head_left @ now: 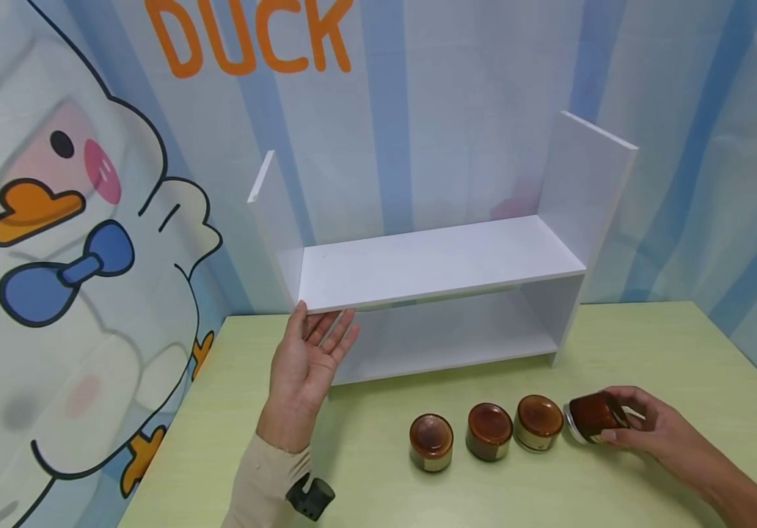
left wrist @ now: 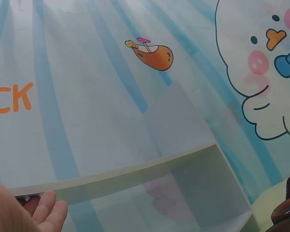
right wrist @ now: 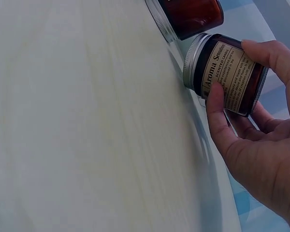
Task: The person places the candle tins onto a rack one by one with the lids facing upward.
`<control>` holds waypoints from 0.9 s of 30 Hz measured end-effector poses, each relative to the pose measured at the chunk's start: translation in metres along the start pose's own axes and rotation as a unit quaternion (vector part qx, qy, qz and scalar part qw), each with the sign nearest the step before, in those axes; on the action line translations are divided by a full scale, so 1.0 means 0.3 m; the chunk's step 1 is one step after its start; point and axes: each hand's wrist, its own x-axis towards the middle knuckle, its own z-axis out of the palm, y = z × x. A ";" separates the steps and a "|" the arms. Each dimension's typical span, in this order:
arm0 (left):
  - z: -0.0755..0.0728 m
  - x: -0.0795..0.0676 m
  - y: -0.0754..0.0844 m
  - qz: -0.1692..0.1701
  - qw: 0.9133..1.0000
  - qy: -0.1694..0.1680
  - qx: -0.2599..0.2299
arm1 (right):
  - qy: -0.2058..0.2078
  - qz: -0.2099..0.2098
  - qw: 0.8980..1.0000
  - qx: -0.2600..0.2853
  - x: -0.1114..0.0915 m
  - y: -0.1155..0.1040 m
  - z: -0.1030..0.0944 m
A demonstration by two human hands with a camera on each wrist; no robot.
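Note:
A white two-tier shelf (head_left: 438,264) stands at the back of the table. At its left front corner, my left hand (head_left: 306,359) grips it, thumb at the middle board's edge and fingers beneath; the left wrist view shows the fingertips (left wrist: 47,198) under that edge. My right hand (head_left: 656,436) holds an amber glass scented candle jar (head_left: 595,416) tilted on its side, silver lid toward the left. Its cream label (right wrist: 227,72) reads "Aroma Sensation". Left of it, several similar candle jars stand bottom-up in a row, the closest being one jar (head_left: 539,422).
Two more jars, a middle jar (head_left: 489,431) and a leftmost jar (head_left: 431,441), stand in front of the shelf on the pale yellow-green table (head_left: 378,499). A printed duck curtain (head_left: 458,110) hangs behind. The shelf's side panels (head_left: 583,183) rise above its middle board.

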 end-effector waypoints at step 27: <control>-0.006 0.001 0.000 0.000 1.000 -0.006 0.005 | -0.020 0.031 0.998 -0.042 0.009 -0.022 -0.043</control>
